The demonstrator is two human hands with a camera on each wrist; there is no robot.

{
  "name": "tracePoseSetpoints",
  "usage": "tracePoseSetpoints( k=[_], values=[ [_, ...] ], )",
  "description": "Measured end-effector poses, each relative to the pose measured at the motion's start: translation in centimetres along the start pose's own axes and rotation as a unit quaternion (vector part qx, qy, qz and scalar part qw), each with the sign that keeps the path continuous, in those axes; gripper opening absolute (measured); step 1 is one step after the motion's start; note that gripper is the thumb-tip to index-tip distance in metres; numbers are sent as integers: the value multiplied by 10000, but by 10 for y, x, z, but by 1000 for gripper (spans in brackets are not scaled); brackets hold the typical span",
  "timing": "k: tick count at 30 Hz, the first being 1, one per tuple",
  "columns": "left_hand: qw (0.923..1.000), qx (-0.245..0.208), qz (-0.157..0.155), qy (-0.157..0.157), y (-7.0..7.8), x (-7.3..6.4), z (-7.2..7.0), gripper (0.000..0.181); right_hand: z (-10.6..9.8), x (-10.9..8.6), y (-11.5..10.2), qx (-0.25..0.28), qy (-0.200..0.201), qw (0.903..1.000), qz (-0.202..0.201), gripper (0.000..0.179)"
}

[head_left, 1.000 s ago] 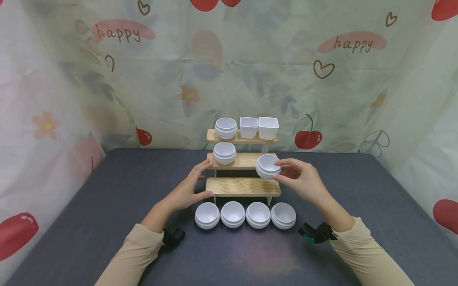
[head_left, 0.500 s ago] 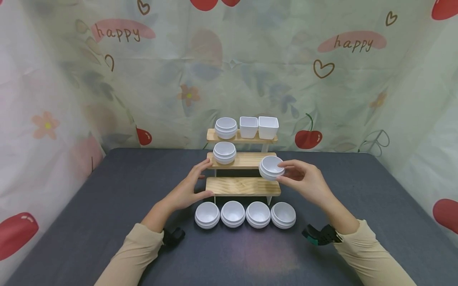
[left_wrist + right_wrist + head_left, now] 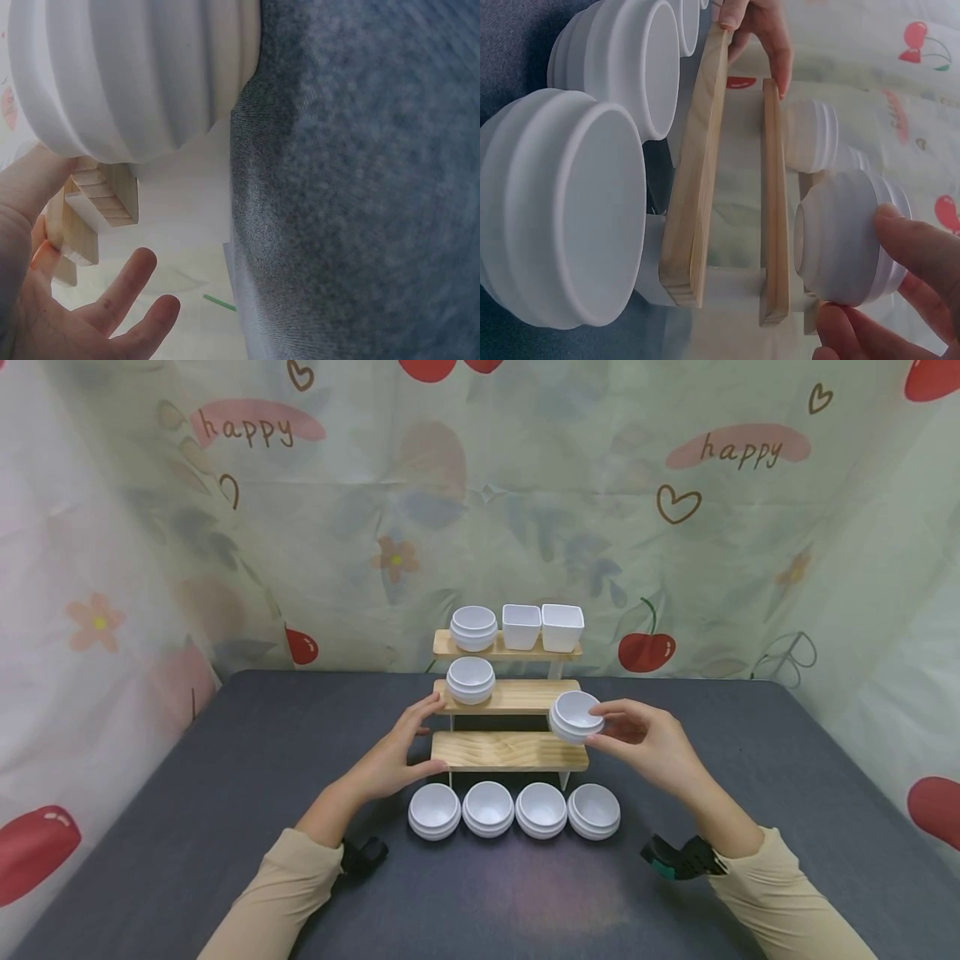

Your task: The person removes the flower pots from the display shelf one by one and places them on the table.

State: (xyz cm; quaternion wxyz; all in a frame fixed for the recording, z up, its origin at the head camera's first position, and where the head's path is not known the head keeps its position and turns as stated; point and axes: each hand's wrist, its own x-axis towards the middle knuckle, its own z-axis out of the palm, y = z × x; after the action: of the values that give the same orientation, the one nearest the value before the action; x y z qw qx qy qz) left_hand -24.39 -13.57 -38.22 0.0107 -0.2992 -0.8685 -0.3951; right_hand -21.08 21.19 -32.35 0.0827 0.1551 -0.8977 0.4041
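Note:
Between thumb and fingers, my right hand point(image 3: 651, 742) pinches a round white ribbed bowl point(image 3: 576, 717) at its right side. In the right wrist view that bowl point(image 3: 844, 236) is off the shelves, apart from the wooden edges. My left hand point(image 3: 390, 758) touches the left end of the three-tier wooden stand point(image 3: 510, 752), thumb at the lowest shelf and a finger at the middle one. Its other fingers extend loosely in the left wrist view. Another round bowl point(image 3: 471, 682) sits at the left of the middle shelf.
The top shelf point(image 3: 487, 653) bears a round bowl point(image 3: 473, 628) and two square cups point(image 3: 542, 628). Several round bowls point(image 3: 489, 810) stand in a row on the dark tabletop point(image 3: 315, 718) before the stand. A patterned curtain point(image 3: 510, 527) hangs behind.
My right hand has moved a little right and toward me, carrying the bowl away from the middle shelf's right end. The left hand stays in place.

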Motion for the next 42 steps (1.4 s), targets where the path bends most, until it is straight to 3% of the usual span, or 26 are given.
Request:
tracePoseSetpoints(
  k=[15, 42],
  values=[
    [10000, -40, 28, -5, 0, 1, 2, 84, 3, -3, 10, -26, -71, 9999, 103, 31],
    [9999, 36, 128, 30, 0, 0, 0, 83, -2, -7, 10, -63, -93, 9999, 66, 28]
  ],
)
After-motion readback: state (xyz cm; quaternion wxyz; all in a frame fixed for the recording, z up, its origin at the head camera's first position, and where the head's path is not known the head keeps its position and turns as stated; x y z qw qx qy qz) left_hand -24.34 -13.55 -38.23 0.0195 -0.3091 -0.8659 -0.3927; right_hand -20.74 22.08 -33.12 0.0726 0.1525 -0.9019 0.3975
